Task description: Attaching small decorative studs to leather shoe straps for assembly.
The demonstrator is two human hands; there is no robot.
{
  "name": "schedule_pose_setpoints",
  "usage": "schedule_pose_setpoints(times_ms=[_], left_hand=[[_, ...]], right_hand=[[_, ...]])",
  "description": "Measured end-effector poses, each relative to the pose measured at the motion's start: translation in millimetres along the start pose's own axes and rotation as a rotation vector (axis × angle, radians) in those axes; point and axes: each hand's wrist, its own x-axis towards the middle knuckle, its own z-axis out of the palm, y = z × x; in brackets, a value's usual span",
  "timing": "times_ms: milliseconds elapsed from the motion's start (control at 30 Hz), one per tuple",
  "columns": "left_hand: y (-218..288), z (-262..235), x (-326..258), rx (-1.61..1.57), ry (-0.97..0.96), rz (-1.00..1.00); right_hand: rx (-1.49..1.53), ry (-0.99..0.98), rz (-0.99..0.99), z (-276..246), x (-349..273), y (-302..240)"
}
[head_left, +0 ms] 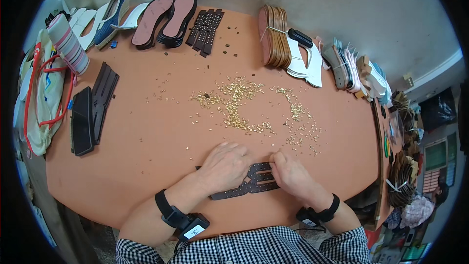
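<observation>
On the table in front of me lies a dark brown slotted shoe upper (234, 192), dotted with rows of small metal studs. My left hand (227, 166) rests over its left part, with the fingers curled down at its upper edge. At the upper right end of the piece, my right hand (291, 173) is closed in a pinch. Whatever sits between its fingertips is hidden or too small to make out. Just beyond both hands spreads a loose scatter of small gold-coloured studs (237, 112).
Pink-topped soles (180, 17) and a stack of studded uppers (206, 29) lie at the back. A tied bundle of soles (277, 36) stands at back right. On the left are a phone (82, 122), plain dark uppers (103, 100) and a striped tumbler (68, 44).
</observation>
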Motion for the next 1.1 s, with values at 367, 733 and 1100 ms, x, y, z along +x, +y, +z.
schedule_pose_setpoints(times_ms=[367, 733, 1100], left_hand=[[1, -1, 1, -0.009, 0.001, 0.005], [-1, 1, 1, -0.007, -0.005, -0.004], [-1, 1, 2, -0.018, -0.023, -0.009]], right_hand=[[-0.049, -0.027, -0.001, 0, 1, -1], [0.109, -0.125, 0.052, -11, 13, 4], [0.156, -0.223, 0.074, -16, 26, 16]])
